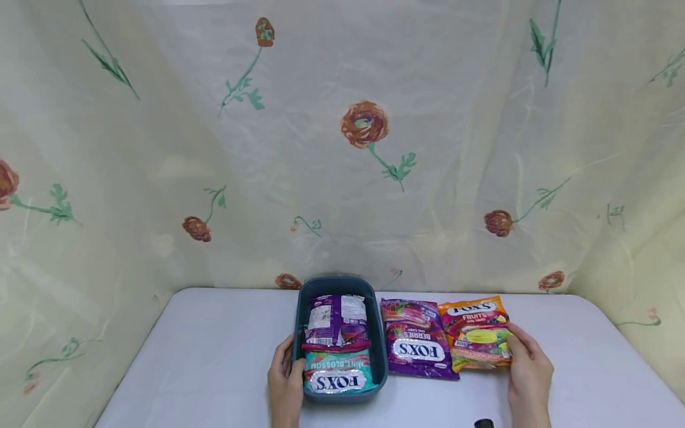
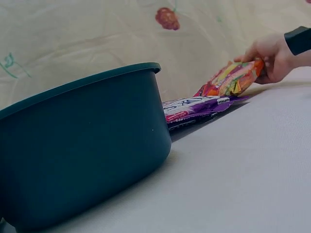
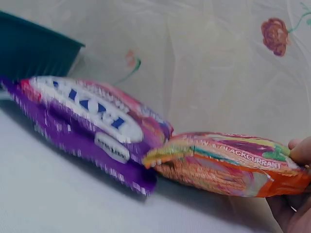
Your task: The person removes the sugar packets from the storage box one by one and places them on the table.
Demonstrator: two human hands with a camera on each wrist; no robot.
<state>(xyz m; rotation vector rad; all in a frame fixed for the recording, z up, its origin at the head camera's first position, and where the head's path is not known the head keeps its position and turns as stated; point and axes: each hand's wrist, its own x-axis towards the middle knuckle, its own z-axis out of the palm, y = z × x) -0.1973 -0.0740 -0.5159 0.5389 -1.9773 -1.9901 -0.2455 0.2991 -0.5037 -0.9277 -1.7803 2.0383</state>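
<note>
My left hand [image 1: 285, 380] grips the left wall of a dark teal plastic bin [image 1: 378, 333], thumb over the rim and fingers along the outside. Inside the bin lie a purple candy bag [image 1: 338, 321], back label up, and a turquoise mint candy bag [image 1: 339, 371] nearer me. My right hand [image 1: 528, 371] pinches the right edge of an orange fruit candy bag [image 1: 476, 336]. In the right wrist view that orange bag's edge is lifted, its left end meeting a purple berries candy bag [image 3: 92, 116]. The berries bag lies on the table, just right of the bin.
The white table [image 1: 214, 351] runs back to a flower-patterned curtain [image 1: 428, 208], which also hangs along both sides. A small black object [image 1: 484, 423] shows at the table's near edge, left of my right forearm.
</note>
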